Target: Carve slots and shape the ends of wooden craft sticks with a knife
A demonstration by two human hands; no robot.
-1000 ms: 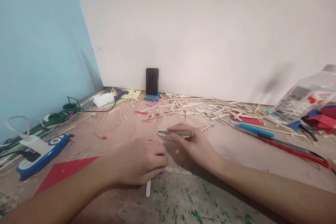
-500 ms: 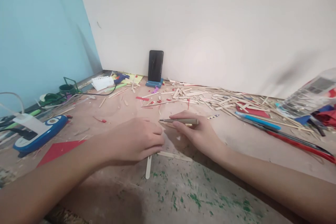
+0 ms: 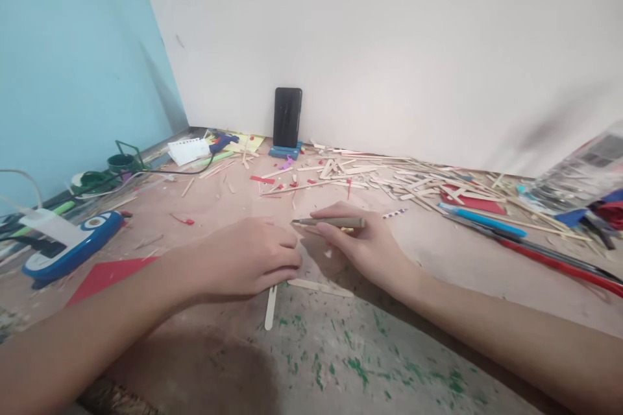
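My right hand [image 3: 365, 240] is closed on a slim tan pen-like tool [image 3: 333, 222], its dark tip pointing left toward my other hand. A pale stick shows just beneath the tool. My left hand [image 3: 256, 254] lies low at the table's middle, fingers curled and pressed together; what they hold, if anything, is hidden. One wooden stick [image 3: 270, 308] sticks out below that hand toward the front. Another flat stick [image 3: 321, 287] lies crosswise between and below the hands.
A black phone [image 3: 287, 118] stands on a blue holder at the back. Many wooden sticks [image 3: 418, 185] are heaped back right. Blue and red pens [image 3: 487, 220] lie right, near a clear plastic bag [image 3: 579, 168]. A blue power strip [image 3: 73, 246] and red paper [image 3: 107, 275] are at left.
The view has shifted slightly, so the surroundings sit a little differently. Both hands keep nearly the same pose, with the tool still in my right hand.
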